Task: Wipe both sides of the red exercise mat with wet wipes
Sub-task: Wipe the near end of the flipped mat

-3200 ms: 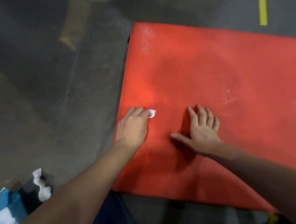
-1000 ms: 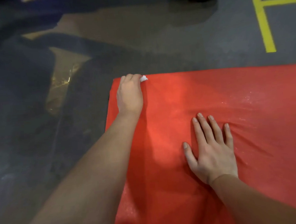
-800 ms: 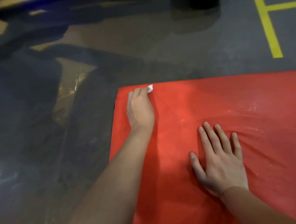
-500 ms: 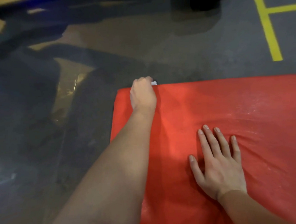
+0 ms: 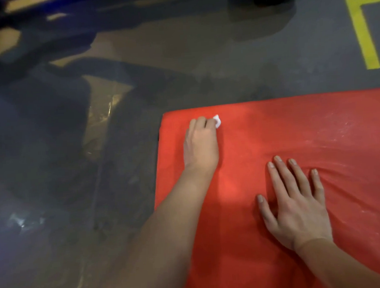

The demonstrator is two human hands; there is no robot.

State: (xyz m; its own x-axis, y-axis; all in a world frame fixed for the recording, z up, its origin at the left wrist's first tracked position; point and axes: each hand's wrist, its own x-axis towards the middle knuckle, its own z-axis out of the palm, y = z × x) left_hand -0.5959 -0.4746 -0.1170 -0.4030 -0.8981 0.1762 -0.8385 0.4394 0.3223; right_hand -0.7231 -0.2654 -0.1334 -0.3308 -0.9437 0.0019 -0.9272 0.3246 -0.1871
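One head view shows it all: the left hand lies knuckles-up near the far left corner of the red exercise mat, its fingers curled round a small wadded wet wipe; only a white tuft peeks out at the fingertips, on the side toward the other hand. The right hand is released and flat, fingers straight and spread, palm pressing the mat, and soft creases fan out from its fingertips away from the left hand. The mat lies flat on the grey floor, its far edge just beyond the left fingertips and its left edge near the little-finger side. The risks, as I judge them: the wipe is so small a wad that knuckles may rub more than cloth does, leaving unwiped bands. A stroke past the edge just ahead of the fingers would drag the wipe over the dusty floor and bring grit back. The loose cover could also bunch under the pressing palm. That cover looks thin, smooth and faintly glossy over soft padding, with pale dusty speckles beyond the right fingertips, and the corner is squared. A yellow painted line crosses the matte floor well beyond the right fingers.
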